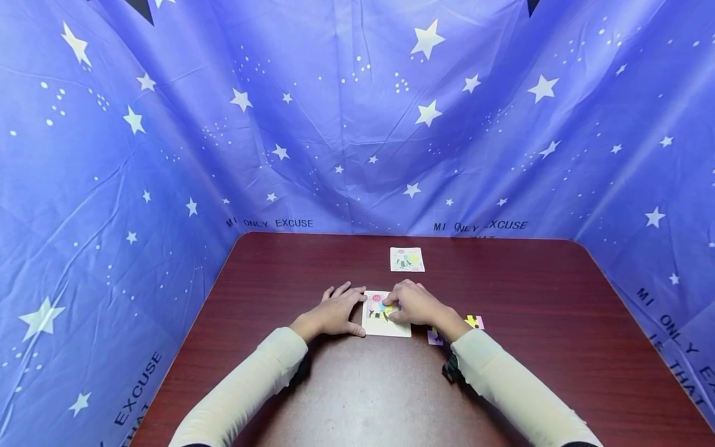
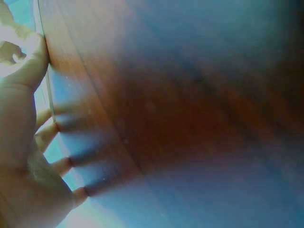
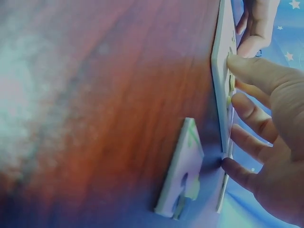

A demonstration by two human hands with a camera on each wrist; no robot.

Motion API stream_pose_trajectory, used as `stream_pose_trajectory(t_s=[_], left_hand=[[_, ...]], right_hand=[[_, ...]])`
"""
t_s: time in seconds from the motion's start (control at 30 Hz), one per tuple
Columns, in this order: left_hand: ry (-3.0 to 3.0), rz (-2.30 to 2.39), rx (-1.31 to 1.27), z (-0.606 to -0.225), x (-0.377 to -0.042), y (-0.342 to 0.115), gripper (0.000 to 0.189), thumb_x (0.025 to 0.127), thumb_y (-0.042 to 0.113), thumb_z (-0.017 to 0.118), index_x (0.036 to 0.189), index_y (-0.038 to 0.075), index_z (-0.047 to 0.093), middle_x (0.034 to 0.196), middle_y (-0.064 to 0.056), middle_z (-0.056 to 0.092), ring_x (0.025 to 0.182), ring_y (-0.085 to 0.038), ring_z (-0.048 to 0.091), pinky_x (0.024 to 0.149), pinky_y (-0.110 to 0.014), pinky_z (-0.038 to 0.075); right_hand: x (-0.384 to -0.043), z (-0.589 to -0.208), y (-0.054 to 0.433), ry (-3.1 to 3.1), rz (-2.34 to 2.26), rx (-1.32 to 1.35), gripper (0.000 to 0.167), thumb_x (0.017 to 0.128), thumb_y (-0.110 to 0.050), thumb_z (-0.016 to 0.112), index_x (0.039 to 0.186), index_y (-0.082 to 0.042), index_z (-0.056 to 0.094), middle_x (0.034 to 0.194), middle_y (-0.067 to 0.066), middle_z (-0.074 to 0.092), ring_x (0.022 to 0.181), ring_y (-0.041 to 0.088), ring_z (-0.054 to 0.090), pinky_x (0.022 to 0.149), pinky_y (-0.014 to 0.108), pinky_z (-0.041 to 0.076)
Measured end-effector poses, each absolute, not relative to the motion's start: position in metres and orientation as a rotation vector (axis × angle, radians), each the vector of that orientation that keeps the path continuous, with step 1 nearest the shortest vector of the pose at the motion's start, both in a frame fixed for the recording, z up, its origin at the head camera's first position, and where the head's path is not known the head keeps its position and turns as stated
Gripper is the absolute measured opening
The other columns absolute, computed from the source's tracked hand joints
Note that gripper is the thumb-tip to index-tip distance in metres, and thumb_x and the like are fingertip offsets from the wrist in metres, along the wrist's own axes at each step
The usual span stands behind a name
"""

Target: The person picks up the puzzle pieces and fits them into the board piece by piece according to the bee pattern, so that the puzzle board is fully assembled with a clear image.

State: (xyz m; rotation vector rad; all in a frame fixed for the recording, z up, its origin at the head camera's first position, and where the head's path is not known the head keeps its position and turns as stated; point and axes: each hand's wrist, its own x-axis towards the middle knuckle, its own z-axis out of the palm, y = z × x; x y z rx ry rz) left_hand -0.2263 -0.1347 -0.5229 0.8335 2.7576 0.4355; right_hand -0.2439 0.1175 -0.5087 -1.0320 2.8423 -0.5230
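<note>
A square puzzle board (image 1: 388, 330) with a pale frame lies on the table, its picture partly filled with coloured pieces. My left hand (image 1: 337, 313) rests at its left side, fingers spread, with thumb and fingertips at the edge; the left wrist view shows the thin board edge (image 2: 50, 92) beside the thumb. My right hand (image 1: 416, 303) lies over the board's right part. Its thumb and fingertips touch the yellow pieces (image 3: 232, 81) in the board, and the hand hides part of the picture. A loose puzzle piece (image 3: 183, 171) lies on the table near the right fingertips.
A square picture card (image 1: 407, 259) lies farther back on the table. More loose puzzle pieces, yellow and pink (image 1: 475, 321) and purple (image 1: 435, 338), lie by the right wrist. Blue star-patterned cloth (image 1: 346, 124) hangs around the brown table (image 1: 519, 279).
</note>
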Motion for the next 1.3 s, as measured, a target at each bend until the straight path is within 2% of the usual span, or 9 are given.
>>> stream_pose_trajectory(t_s=[0.47,0.7,1.0,1.17,1.3], left_hand=[[2.754,0.428,0.83,-0.5209,-0.2253,-0.1336,0.085,0.079,0.062,0.077,0.148,0.019,0.049,0.166,0.0,0.034,0.156,-0.038,0.021,0.117,-0.069,0.021],[2.747,0.434,0.841,-0.5195,-0.2248,-0.1335,0.086,0.079,0.063,0.077,0.147,0.018,0.049,0.166,-0.002,0.035,0.156,-0.04,0.022,0.117,-0.069,0.022],[2.764,0.427,0.822,-0.5215,-0.2272,-0.1369,0.086,0.079,0.062,0.077,0.148,0.02,0.049,0.166,-0.001,0.035,0.156,-0.039,0.021,0.117,-0.069,0.021],[2.751,0.424,0.833,-0.5235,-0.2264,-0.1367,0.087,0.079,0.064,0.076,0.148,0.019,0.049,0.166,-0.001,0.034,0.156,-0.039,0.021,0.117,-0.069,0.021],[2.753,0.425,0.846,-0.524,-0.2266,-0.1357,0.086,0.08,0.064,0.075,0.148,0.02,0.047,0.166,0.0,0.033,0.157,-0.038,0.02,0.117,-0.069,0.021]], right_hand=[[-0.2434,-0.5055,0.117,2.864,-0.431,-0.965,0.035,0.078,-0.032,0.084,0.112,-0.022,0.081,0.088,-0.007,0.068,0.091,0.017,0.06,0.076,0.038,0.046],[-0.2456,-0.5072,0.1169,2.852,-0.417,-0.994,0.034,0.078,-0.03,0.084,0.111,-0.021,0.081,0.089,-0.007,0.066,0.092,0.016,0.058,0.078,0.038,0.046],[-0.2465,-0.5041,0.1142,2.858,-0.408,-1.042,0.034,0.08,-0.03,0.083,0.112,-0.019,0.081,0.085,-0.007,0.065,0.086,0.015,0.055,0.072,0.034,0.044],[-0.247,-0.508,0.1166,2.853,-0.406,-1.096,0.034,0.08,-0.031,0.083,0.112,-0.019,0.08,0.088,-0.008,0.066,0.087,0.013,0.057,0.074,0.033,0.046],[-0.2466,-0.5115,0.1195,2.872,-0.439,-1.121,0.032,0.08,-0.029,0.083,0.111,-0.019,0.079,0.091,-0.008,0.068,0.091,0.015,0.061,0.077,0.036,0.048]])
